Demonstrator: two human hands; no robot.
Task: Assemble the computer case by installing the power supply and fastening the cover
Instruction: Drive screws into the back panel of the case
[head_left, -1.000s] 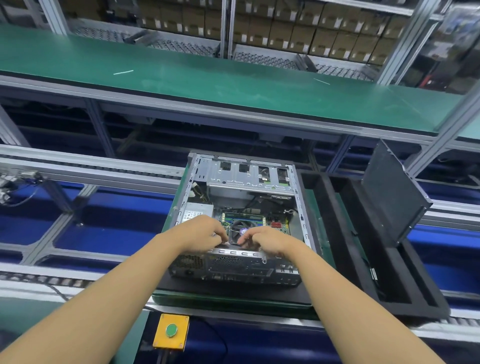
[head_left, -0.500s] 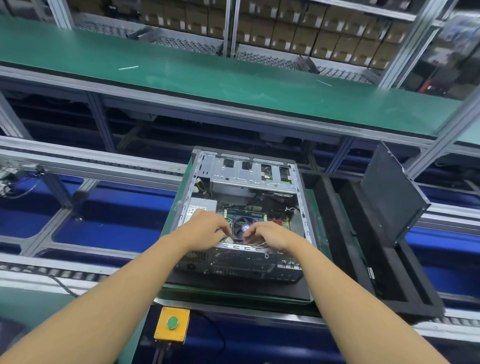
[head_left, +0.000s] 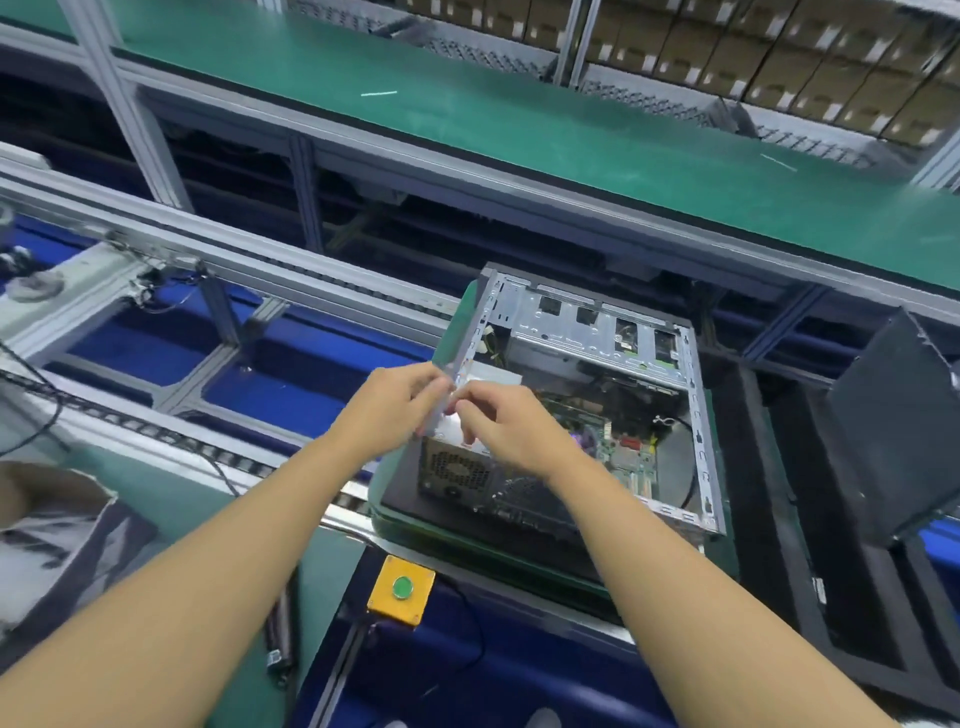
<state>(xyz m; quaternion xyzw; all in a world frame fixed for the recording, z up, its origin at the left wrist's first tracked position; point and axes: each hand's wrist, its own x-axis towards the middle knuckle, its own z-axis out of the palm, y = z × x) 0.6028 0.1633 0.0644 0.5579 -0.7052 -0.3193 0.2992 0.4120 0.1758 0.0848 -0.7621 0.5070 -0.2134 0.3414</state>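
Head view, assembly line. One green bench (head_left: 571, 135) runs across the far side. Below it one open case (head_left: 587, 332) lies on its side on the conveyor, open face up, with its long axis running away from the person and slightly to the right. One black cover (head_left: 893, 415) leans tilted in a black tray (head_left: 769, 467) just right of the case, not yet fitted.

One power supply (head_left: 454, 470) sits in the near-left corner of the case, fan grille towards the person. It appears seated, though its fastenings cannot be seen.

Two hands meet over that corner. The left hand (head_left: 395, 410) comes in from outside the case's left rail (head_left: 475, 332) and the right hand (head_left: 519, 431) from above the interior. The fingertips of both are drawn together at the rail. The frame is blurred here, so it cannot be told whether they pinch the rail, a small part or nothing.

The power supply lies directly beneath and just nearer than both hands. The cover lies well apart to the right, so the right hand is the nearer to it, and fetching it would likely call for a reach across the full width of the case.

One yellow button box (head_left: 387, 608) with a green button is mounted at the near edge of the line, below the case.
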